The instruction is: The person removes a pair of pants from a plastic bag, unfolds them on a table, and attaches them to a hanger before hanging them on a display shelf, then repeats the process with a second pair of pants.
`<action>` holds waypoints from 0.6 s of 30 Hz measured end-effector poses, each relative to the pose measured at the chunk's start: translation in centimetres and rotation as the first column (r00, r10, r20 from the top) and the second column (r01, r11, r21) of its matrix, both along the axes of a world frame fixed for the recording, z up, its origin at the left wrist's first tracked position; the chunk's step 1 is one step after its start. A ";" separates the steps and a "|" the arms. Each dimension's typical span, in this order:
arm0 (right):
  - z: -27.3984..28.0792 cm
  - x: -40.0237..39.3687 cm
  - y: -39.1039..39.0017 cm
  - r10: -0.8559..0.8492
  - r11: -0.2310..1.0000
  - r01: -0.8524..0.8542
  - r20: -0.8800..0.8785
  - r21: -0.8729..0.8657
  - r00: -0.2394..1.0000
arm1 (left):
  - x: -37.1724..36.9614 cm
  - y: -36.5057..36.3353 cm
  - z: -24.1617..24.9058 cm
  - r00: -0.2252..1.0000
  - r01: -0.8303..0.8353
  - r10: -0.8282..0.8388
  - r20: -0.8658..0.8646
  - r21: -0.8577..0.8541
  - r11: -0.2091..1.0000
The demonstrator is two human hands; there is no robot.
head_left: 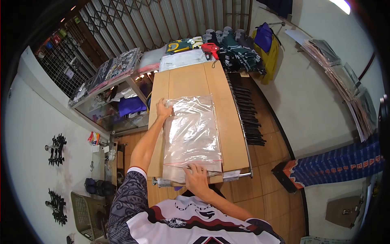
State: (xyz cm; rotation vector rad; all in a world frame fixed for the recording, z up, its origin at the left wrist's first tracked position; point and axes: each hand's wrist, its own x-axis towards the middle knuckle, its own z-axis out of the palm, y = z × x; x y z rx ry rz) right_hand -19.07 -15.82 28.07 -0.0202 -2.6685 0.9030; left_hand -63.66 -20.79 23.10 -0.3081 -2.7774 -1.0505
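Note:
A clear plastic bag [191,134] lies flat and shiny on the brown cardboard [231,134] covering the table. A red line runs across it near its front end. At the bag's far left corner is my left hand [163,109], its thumb over the film and its fingers apart along the edge. My right hand [196,179] rests on the front end of the bag, just below the red line, with fingers spread over the plastic. Light glare hides part of what is inside or under the film.
White papers [183,59] and a red tape dispenser [210,50] sit at the table's far end. Folded dark clothes [237,51] lie behind. A glass display case [109,99] stands left; black hangers [248,114] line the right side. A green basket [86,213] is at lower left.

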 end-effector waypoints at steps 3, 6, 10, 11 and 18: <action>-0.6 0.3 0.1 -0.052 0.991 0.053 -0.015 0.124 0.999 | -4.6 -1.0 -2.8 0.958 -0.112 0.086 0.274 0.079 0.991; -1.0 0.3 -0.5 -0.063 0.993 0.060 0.025 0.106 0.998 | -5.7 -1.5 -1.9 0.910 -0.062 -0.027 0.413 0.201 0.978; -1.0 0.2 -1.1 -0.086 0.993 0.071 0.175 0.091 0.981 | -5.5 -0.7 1.0 0.902 -0.099 -0.028 0.430 0.270 0.958; -1.1 0.1 -1.1 -0.092 0.992 0.077 0.171 0.096 0.981 | -4.5 -0.1 2.7 0.898 -0.116 -0.049 0.437 0.342 0.932; -1.1 0.2 -1.3 -0.111 0.988 0.087 0.204 0.126 0.973 | -5.1 1.6 10.5 0.930 0.032 -0.244 0.274 0.602 0.798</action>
